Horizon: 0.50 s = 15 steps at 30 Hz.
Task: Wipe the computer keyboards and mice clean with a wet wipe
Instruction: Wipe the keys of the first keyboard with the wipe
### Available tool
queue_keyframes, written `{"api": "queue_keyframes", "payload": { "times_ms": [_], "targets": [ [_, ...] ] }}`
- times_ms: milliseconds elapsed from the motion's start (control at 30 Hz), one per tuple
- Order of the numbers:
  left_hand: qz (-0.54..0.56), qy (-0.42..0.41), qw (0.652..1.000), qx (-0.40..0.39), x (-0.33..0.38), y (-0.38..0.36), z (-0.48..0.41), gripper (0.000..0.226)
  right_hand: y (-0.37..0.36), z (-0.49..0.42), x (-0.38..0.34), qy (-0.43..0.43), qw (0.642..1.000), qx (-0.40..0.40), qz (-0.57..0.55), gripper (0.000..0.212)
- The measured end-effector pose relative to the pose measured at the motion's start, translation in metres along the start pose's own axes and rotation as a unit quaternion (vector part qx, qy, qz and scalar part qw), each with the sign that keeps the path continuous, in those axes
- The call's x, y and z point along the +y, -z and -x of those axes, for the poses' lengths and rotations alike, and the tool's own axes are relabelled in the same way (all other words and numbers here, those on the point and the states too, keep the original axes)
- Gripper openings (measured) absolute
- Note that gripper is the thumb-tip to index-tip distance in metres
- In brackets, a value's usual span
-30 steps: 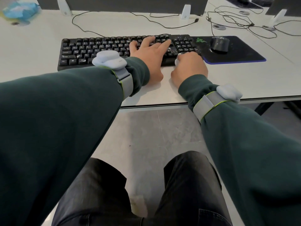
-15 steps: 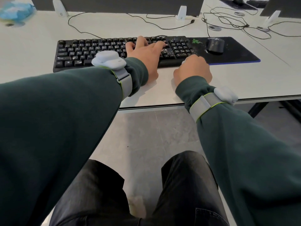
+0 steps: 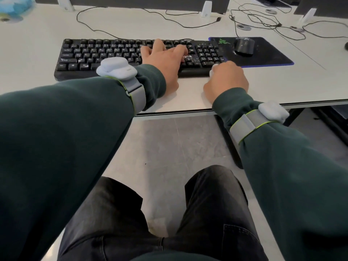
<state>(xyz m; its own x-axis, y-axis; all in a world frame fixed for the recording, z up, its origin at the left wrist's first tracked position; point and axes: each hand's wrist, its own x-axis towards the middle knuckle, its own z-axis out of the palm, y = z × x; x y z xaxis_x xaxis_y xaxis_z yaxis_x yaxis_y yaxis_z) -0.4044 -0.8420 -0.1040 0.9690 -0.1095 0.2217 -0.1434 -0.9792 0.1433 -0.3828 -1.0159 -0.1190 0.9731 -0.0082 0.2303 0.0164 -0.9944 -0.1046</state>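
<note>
The wet wipe (image 3: pixel 214 70) is almost wholly hidden. Only a small white wad is seen at the front of the right hand (image 3: pixel 226 81), whose fingers are curled round it. The wad is pressed at the near right corner of the keyboard (image 3: pixel 116 55); the exact point of contact cannot be made out.

The keyboard is black and lies lengthwise on the white tabletop (image 3: pixel 37 53), near its front edge. Pale specks are seen on the number keys and on some keys of the lower rows. Its middle-right keys are covered by the left hand (image 3: pixel 165 61), which is laid flat with the fingers spread and straight.

The keyboard's right end meets a dark mouse pad (image 3: pixel 267 57) with a green logo. A black mouse (image 3: pixel 244 46) is set on the far part of the pad, apart from both hands. Its surface is blurred.

A blue packet (image 3: pixel 13 6) at the far left corner is cut off by the frame and cannot be read. Thin black cables (image 3: pixel 263 23) are strewn behind the pad.
</note>
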Motion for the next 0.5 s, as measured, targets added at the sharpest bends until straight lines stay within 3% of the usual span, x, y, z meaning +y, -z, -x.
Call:
{"api": "queue_keyframes", "payload": {
  "times_ms": [100,233,400,500],
  "targets": [
    [-0.012,-0.002,1.0,0.023,0.002,-0.004,0.007,0.067,0.001,0.0,0.01,-0.015,1.0,0.002,-0.001,0.036],
    [-0.031,0.003,0.999,0.041,0.011,-0.008,0.006,0.063,-0.001,0.017,-0.006,0.077,0.997,0.003,-0.007,0.029],
    [-0.037,0.007,0.998,0.056,0.007,-0.012,0.007,0.059,0.008,0.005,0.02,-0.02,1.0,-0.007,0.014,0.034],
    [-0.04,0.005,0.998,0.056,0.01,-0.013,0.007,0.059,0.005,0.013,0.001,0.023,0.999,-0.008,-0.022,0.031]
  ]
}}
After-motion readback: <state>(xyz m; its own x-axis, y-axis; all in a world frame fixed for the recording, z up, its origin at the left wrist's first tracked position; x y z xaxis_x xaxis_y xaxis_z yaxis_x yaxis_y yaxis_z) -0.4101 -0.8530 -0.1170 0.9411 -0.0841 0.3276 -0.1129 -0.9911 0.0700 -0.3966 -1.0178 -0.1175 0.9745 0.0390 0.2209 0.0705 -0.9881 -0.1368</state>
